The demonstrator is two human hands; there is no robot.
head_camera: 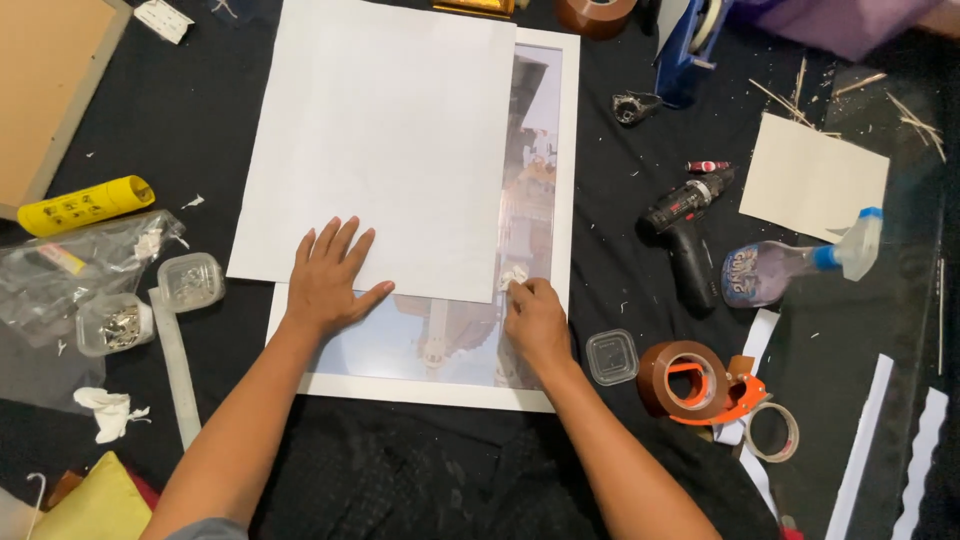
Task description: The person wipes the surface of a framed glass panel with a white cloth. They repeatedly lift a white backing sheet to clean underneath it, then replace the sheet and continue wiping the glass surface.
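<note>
The left hand [328,280] lay flat and open, fingers spread, pressing on the near edge of a large white sheet [378,140]. This sheet rested at a slight angle over a white-framed picture [535,190] and covered most of its left and far area. The right hand [535,318] was closed on a small crumpled white wad [514,275], held against the picture's glossy surface just beside the sheet's near right corner.

The step in hand appeared to be wiping the exposed picture face while the sheet was held steady. The next move would likely call for continued downward pressure from the left hand, so the sheet did not slide, and light, even strokes from the right.

To the right of the frame lay a cordless drill [685,225], a spray bottle [790,268], a small clear lidded box [612,357] and an orange tape dispenser [700,385]. On the left lay a yellow tube [85,205] and clear containers of small hardware [190,282].
</note>
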